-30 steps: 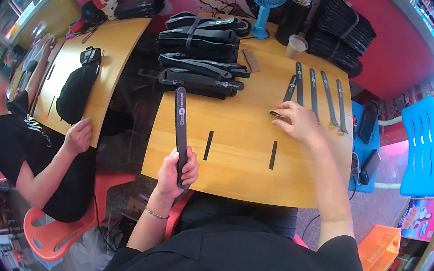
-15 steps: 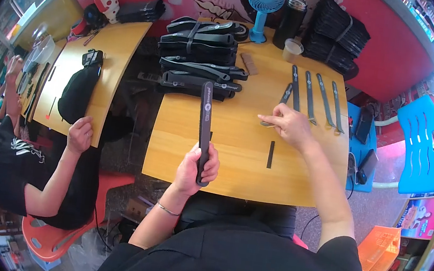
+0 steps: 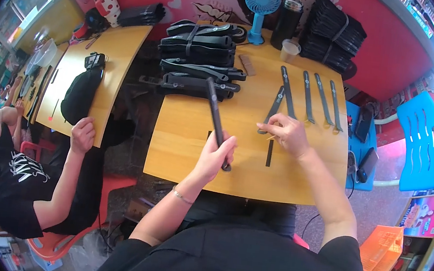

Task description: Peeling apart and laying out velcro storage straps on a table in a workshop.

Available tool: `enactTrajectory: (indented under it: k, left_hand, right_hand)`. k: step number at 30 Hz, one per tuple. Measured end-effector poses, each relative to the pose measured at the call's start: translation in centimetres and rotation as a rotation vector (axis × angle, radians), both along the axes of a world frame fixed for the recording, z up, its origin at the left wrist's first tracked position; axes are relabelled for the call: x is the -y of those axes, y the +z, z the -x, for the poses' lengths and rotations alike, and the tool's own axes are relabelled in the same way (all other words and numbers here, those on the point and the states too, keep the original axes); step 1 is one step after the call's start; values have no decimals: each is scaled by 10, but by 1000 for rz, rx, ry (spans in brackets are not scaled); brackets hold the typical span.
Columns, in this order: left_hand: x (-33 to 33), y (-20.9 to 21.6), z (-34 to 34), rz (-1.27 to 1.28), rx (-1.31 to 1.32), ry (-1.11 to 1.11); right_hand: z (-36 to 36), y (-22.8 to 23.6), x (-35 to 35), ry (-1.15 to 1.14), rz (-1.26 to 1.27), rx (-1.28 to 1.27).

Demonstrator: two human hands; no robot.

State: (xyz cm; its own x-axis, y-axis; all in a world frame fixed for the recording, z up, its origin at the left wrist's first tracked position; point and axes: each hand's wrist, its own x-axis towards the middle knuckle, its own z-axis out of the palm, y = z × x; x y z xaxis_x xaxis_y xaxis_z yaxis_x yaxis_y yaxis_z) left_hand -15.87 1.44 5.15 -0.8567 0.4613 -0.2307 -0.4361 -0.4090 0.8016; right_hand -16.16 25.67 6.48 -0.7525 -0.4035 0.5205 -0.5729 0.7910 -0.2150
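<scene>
My left hand (image 3: 215,157) is closed around a dark strap (image 3: 213,103), or a few laid together, held up tilted over the table's near part. My right hand (image 3: 289,135) pinches a small thin tan piece (image 3: 270,137) whose kind I cannot make out. Its fingertips lie over the lower end of a grey strap (image 3: 273,110) on the table; whether they grip that strap too is hidden. Beside it several more grey straps (image 3: 307,95) lie side by side. Below my right fingers there is a short black strip (image 3: 269,155) on the wooden table (image 3: 181,163).
Stacked bundles of black straps (image 3: 197,53) stand at the back left, another bundle (image 3: 330,33) at the back right. Between them are a blue fan (image 3: 261,12), a black bottle (image 3: 287,23) and a cup (image 3: 290,50). A co-worker (image 3: 24,183) sits at the left table.
The strap in my left hand has tilted to the left at its top, and that hand has moved right and up. My right hand has drawn slightly nearer, uncovering more of the slanted strap.
</scene>
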Motion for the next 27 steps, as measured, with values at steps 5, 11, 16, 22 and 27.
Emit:
enactTrajectory:
  k: [5,11,16,22,27]
  left_hand:
    - [-48,-6,37,464,-263,-55]
    - [-79,-41,51,440,-308,-19]
    - [-85,-15,47,389,-181,-25]
    - [-89,-20,46,326,-163,-27]
    - [-73,11,41,390,-140,-55]
  right_hand:
    - [-13,3,7,-13,94,-45]
    - [-12,7,-8,124,151,185]
    - [14,35,-49,-321,470,669]
    - [80,8,-39,-683,48,488]
    - [103,-7,-58,-689,102,726]
